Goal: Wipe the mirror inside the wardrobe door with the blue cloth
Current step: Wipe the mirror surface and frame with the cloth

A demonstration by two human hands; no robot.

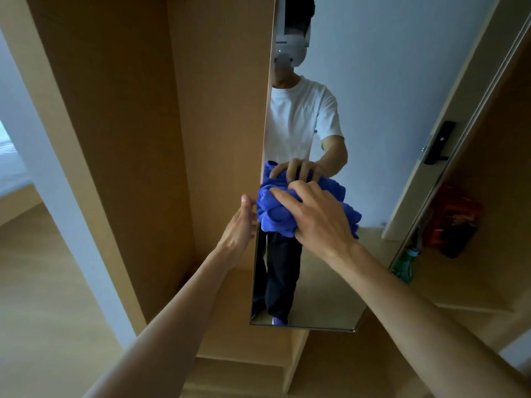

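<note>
Two hands are up at the mirror [373,110], and a fair part of what I am watching is hidden. The top of the mirror runs out of view. The glass shows a person in a white T-shirt and dark trousers, cut off at the mirror's left edge, so only part of the body appears.

Right of the mirror, on a wardrobe shelf [459,282], sit a red thing [454,219] and a green bottle [405,265]. Both are dim and blurred, and I cannot say what the red thing is. A black handle [439,142] on a pale door shows in the reflection near the mirror's right edge.

The left hand [238,228] is at the mirror's left edge, about halfway up. Its thumb lies straight along that edge. The fingers pass behind the edge and out of sight, so I cannot tell how far they curl or whether they grip.

The right hand [319,216] is just beside it, on the glass side of that edge. Its fingers are curled over the blue cloth [273,214] and grip it. The cloth is bunched into a wad and pressed against the mirror close to the left edge, with its reflection touching it from above. The right hand covers the right part of the cloth.
</note>
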